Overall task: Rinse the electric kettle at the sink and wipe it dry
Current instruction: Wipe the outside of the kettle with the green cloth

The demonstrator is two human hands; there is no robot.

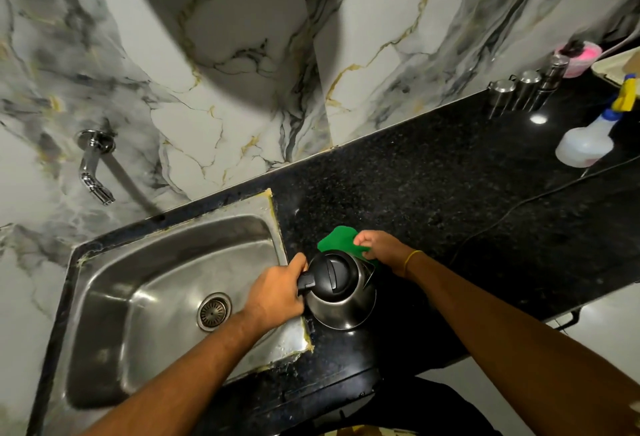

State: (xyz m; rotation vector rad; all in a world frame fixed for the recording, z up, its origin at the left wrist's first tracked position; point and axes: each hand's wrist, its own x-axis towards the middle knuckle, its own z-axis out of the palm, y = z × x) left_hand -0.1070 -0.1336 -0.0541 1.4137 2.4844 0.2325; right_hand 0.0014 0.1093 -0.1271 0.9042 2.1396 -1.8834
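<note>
A steel electric kettle [341, 304] with a black shut lid stands on the black granite counter [433, 193], just right of the sink's rim. My left hand [277, 293] is closed around the kettle's black handle. Behind the kettle lies a green cloth [334, 239], and my right hand [381, 248] pinches its near edge, close to the kettle's far side. The steel sink [114, 279] lies to the left with its drain [214, 311] in the middle. A chrome tap [93, 172] sticks out of the marble wall above it; no water is running.
A white spray bottle [588, 141] with a yellow and blue trigger stands at the counter's far right. Several steel canisters [526, 89] line the wall, with a pink tub [578, 57] beyond them. A black cord [519, 207] runs across the counter right of my forearm.
</note>
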